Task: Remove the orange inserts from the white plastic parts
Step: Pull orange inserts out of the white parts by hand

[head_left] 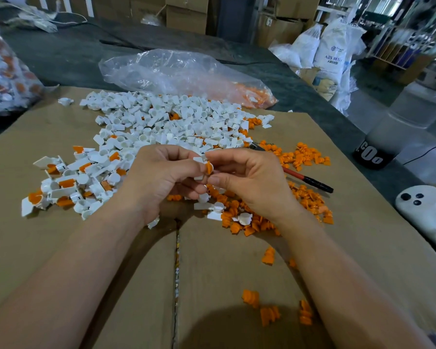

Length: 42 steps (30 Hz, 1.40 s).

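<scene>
**Insert half out, plenty of ways to lose it**

Biggest worry first: the cardboard point(106, 260) under both hands has a seam point(176, 250) running straight down below the fingers. If the insert pops free with a jerk, I reckon it drops right into that gap.

Next, the sorting. The white pile point(174, 122) sits just beyond the fingertips, the orange heap point(310, 157) is past the right-hand knuckles, and the undone lot point(66, 182) lies out beyond the left-hand knuckles. A sloppy toss could land a piece in the wrong one, and a few white bits are already mixed into the orange under the right palm.

Hands now. The left hand point(161, 177) is curled, with thumb and fingertips clamped on the part point(198, 160), held up off the cardboard. The right hand point(247, 180) comes in from the other side, thumb and forefinger pinching the insert point(209, 168), the other fingers loosely bent. Both pieces sit right between the two sets of fingertips. I can't tell how far out the insert is. Squeeze too hard and that thin white tab might snap.
</scene>
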Motion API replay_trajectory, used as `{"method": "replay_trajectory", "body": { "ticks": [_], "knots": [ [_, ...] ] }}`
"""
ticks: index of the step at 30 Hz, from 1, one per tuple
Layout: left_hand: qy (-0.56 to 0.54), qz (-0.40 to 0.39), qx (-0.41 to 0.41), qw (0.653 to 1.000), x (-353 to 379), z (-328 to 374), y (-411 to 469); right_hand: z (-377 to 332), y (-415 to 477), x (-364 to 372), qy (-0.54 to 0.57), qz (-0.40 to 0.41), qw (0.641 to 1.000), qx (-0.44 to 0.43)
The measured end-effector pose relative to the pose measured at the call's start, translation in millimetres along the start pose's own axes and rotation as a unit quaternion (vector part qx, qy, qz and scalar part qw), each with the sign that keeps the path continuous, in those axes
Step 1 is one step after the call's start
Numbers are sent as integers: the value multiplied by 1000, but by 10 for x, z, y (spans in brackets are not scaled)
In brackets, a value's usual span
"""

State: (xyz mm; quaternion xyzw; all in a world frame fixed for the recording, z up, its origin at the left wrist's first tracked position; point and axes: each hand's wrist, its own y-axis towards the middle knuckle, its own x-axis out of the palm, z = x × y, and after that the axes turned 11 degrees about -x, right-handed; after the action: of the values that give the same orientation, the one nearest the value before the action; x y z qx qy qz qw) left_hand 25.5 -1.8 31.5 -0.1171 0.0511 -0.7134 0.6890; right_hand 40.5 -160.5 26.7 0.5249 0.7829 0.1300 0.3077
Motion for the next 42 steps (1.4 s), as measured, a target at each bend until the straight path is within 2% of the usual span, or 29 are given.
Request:
{"method": "replay_trajectory", "body": {
  "ticks": [14,29,35,42],
  "knots": [
    [-10,-14,-15,1000,-19,8,7,-2,-2,4,6,-2,1000,9],
    [21,16,3,1000,-21,-9,4,19,-7,-4,-2,8,1000,11],
    [-20,-3,-45,999,-24,6,14,12,-9,30,13,-6,1000,26],
    [-21,-13,-45,999,-30,8,17,4,-16,29,-12,0,1000,17]
  ]
}}
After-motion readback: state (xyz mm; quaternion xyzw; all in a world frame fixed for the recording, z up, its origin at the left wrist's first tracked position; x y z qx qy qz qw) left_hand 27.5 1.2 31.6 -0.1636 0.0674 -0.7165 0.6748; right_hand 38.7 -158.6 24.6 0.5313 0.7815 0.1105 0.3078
